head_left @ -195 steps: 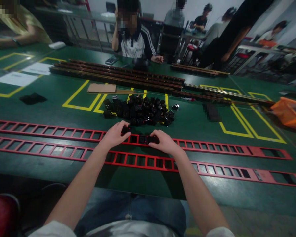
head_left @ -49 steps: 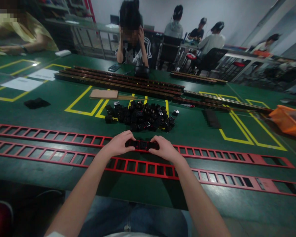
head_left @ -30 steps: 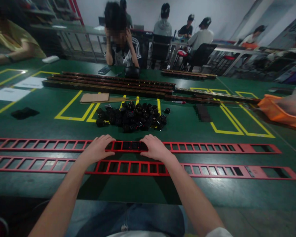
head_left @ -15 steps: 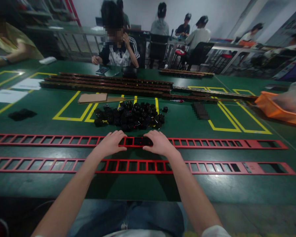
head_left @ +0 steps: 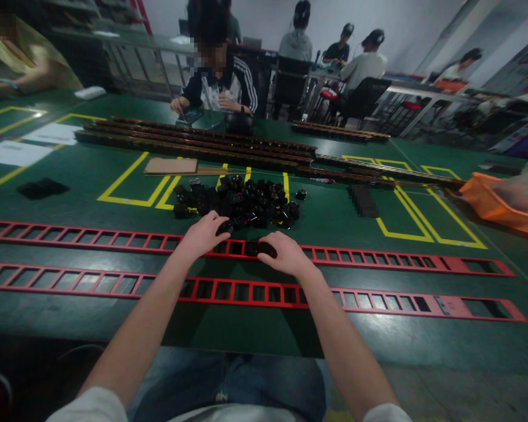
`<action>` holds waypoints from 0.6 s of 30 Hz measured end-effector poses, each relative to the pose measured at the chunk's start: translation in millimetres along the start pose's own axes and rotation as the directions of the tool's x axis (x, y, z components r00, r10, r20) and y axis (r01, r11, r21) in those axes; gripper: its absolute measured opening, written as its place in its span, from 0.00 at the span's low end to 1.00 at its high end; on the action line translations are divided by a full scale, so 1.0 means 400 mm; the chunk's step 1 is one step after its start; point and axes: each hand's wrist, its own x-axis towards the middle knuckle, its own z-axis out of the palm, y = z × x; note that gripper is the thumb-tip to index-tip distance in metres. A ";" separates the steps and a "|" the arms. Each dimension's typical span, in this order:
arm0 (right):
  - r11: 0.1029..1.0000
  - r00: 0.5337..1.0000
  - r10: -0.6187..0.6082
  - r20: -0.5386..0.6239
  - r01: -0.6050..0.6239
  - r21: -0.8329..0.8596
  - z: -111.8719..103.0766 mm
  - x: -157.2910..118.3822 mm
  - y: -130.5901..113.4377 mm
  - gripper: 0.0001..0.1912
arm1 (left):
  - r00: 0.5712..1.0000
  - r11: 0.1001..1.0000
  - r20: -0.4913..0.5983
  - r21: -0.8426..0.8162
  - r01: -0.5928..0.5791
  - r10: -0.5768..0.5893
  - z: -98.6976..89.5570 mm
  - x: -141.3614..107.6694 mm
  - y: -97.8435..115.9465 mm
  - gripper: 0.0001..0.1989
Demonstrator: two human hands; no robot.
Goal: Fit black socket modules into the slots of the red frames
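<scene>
A long red ladder-like frame (head_left: 356, 257) lies across the green table, with a second red frame (head_left: 268, 294) nearer to me. At the front edge of a heap of small black blocks (head_left: 255, 196), my left hand (head_left: 202, 235) has its thumb and fingers closed around a black block (head_left: 224, 226). My right hand (head_left: 284, 253) is at the far frame, fingers and thumb curled around another black block (head_left: 267, 249). Beside that, a dark block (head_left: 251, 248) sits in an opening of the frame. My fingers partly cover both held blocks.
Behind the heap lie long dark strips (head_left: 193, 145) and a piece of cardboard (head_left: 171, 166). An orange bin (head_left: 501, 202) stands at the right. Papers (head_left: 17, 153) and black pieces (head_left: 43, 188) lie left. A person (head_left: 220, 82) sits across the table.
My left hand has moved from the far red frame up to the heap's edge and now has a black block. My right hand stays at the frame. The view has tilted slightly.
</scene>
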 end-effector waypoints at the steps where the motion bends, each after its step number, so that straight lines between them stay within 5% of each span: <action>1: 1.000 1.000 0.004 0.003 -0.004 0.002 -0.001 0.000 -0.001 0.20 | 1.000 0.999 -0.007 -0.032 0.008 -0.009 0.005 0.001 -0.006 0.24; 6: 1.000 1.000 0.009 0.009 -0.009 0.021 -0.003 0.003 -0.005 0.18 | 0.996 0.979 -0.084 -0.205 -0.010 -0.007 0.016 0.004 -0.030 0.18; 10: 0.999 1.000 0.000 -0.001 0.000 0.036 0.001 0.004 0.000 0.18 | 0.982 0.934 -0.184 -0.342 -0.100 0.038 0.002 -0.017 -0.028 0.22; 18: 0.999 1.000 -0.009 -0.005 0.009 0.045 0.004 0.006 0.005 0.18 | 0.947 0.903 -0.263 -0.336 -0.268 0.184 -0.017 -0.036 -0.009 0.23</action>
